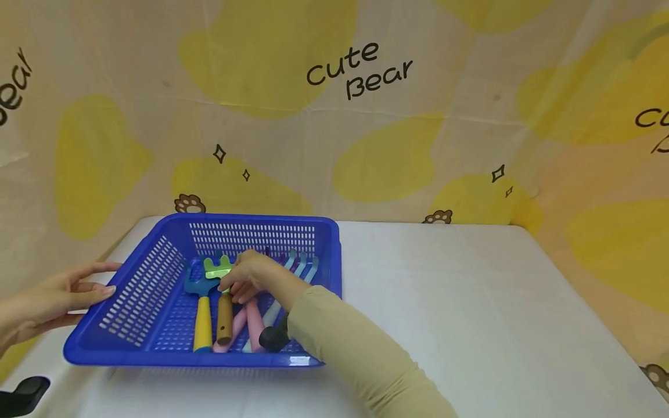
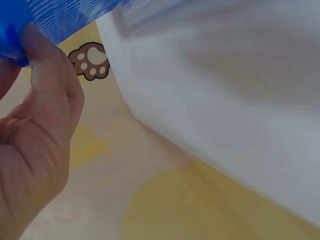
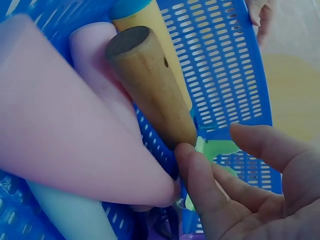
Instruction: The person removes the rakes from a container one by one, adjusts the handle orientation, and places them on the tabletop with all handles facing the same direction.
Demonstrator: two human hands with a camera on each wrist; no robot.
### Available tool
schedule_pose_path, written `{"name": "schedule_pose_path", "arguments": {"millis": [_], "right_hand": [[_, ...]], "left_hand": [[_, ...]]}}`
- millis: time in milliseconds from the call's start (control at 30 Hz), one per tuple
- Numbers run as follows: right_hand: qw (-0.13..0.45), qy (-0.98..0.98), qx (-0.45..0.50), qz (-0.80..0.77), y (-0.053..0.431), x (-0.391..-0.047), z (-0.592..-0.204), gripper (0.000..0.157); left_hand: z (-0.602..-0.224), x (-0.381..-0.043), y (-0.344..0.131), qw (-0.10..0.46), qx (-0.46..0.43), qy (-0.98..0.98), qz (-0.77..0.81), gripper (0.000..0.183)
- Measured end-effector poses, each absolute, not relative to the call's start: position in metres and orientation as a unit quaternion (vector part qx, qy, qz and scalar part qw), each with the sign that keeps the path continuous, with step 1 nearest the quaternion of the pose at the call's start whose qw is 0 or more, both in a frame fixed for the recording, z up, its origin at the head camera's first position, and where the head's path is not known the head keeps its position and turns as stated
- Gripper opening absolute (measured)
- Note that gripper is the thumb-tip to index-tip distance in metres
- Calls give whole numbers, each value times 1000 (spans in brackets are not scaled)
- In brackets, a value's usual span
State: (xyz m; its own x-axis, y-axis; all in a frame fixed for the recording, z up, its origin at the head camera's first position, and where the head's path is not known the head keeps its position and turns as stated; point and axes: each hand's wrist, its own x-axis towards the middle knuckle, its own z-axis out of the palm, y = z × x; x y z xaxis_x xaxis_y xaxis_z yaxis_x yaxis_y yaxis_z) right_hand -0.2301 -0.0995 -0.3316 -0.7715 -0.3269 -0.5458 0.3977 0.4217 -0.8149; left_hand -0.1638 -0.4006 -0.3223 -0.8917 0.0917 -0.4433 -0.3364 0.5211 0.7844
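My left hand holds the left rim of a blue plastic basket, pinching it between thumb and fingers. Inside the basket, my right hand is at a small green hand rake with a wooden handle. One fingertip meets the lower end of that handle in the right wrist view, while the thumb stands apart from it. To the left lies a blue tool with a yellow handle. Pink handles and a light blue rake lie to the right, partly hidden by my right arm.
A white table extends right of the basket. Behind it hangs a patterned cloth. Black rounded pieces show near my right wrist and at the lower left edge. The table's edge shows below my left hand.
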Motion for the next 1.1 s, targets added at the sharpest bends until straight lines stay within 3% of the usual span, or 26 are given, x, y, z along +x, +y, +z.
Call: {"name": "schedule_pose_path", "arguments": {"millis": [133, 333, 500, 700, 967, 1100], "right_hand": [[334, 786, 14, -520, -99, -228, -334, 17], [331, 804, -2, -495, -101, -227, -335, 14], [332, 812, 0, -480, -104, -227, -335, 15], [340, 818, 4, -464, -106, -225, -333, 28], [334, 812, 22, -479, -111, -221, -341, 68], [331, 821, 22, -464, -114, -221, -347, 56]], "left_hand": [[-323, -166, -400, 221, -76, 846, 480, 48], [-322, -166, -399, 220, -78, 851, 471, 62], [-323, -165, -400, 217, -71, 851, 472, 52], [-324, -166, -400, 215, -59, 858, 462, 55], [-325, -166, -398, 222, -60, 858, 459, 69], [-328, -165, -399, 225, -64, 851, 471, 65]]}}
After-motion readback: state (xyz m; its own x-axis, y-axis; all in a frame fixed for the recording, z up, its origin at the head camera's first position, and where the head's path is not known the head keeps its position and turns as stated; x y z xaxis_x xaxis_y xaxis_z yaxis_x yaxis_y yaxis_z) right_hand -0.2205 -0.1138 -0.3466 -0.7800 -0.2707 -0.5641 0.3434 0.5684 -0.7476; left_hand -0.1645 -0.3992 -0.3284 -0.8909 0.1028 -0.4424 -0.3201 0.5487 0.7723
